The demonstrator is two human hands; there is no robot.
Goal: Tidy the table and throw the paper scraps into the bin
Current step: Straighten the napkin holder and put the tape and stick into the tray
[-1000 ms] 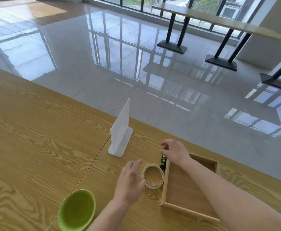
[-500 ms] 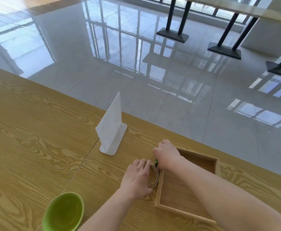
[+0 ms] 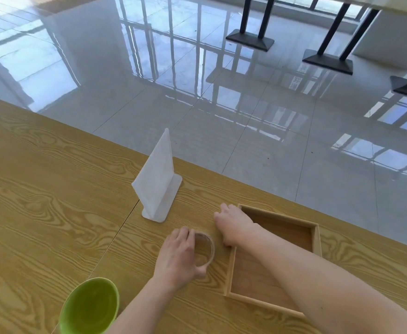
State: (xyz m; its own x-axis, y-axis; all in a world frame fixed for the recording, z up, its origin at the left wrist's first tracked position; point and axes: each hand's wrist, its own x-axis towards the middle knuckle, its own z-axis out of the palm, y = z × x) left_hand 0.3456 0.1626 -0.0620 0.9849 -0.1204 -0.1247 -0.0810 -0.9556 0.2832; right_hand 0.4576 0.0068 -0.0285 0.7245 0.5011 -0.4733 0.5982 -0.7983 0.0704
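Note:
A roll of clear tape [image 3: 211,249] lies flat on the wooden table [image 3: 40,201], just left of a shallow wooden tray [image 3: 317,239]. My left hand [image 3: 178,259] grips the roll, fingers on its far left rim and thumb on its near rim. My right hand [image 3: 233,225] rests at the tray's left wall with its fingers curled down. They cover the small dark object seen there in the earlier frames, so it is hidden now. No paper scraps or bin are in view.
A white plastic sign stand [image 3: 157,186] stands upright behind the hands, near the table's far edge. A green bowl [image 3: 91,307] sits at the near left. Beyond the table edge is glossy tiled floor with black table legs [image 3: 250,39].
My left hand reached the tape roll and closed on it. My right hand lowered over the small dark object beside the tray and closed, hiding it. The view tilted down.

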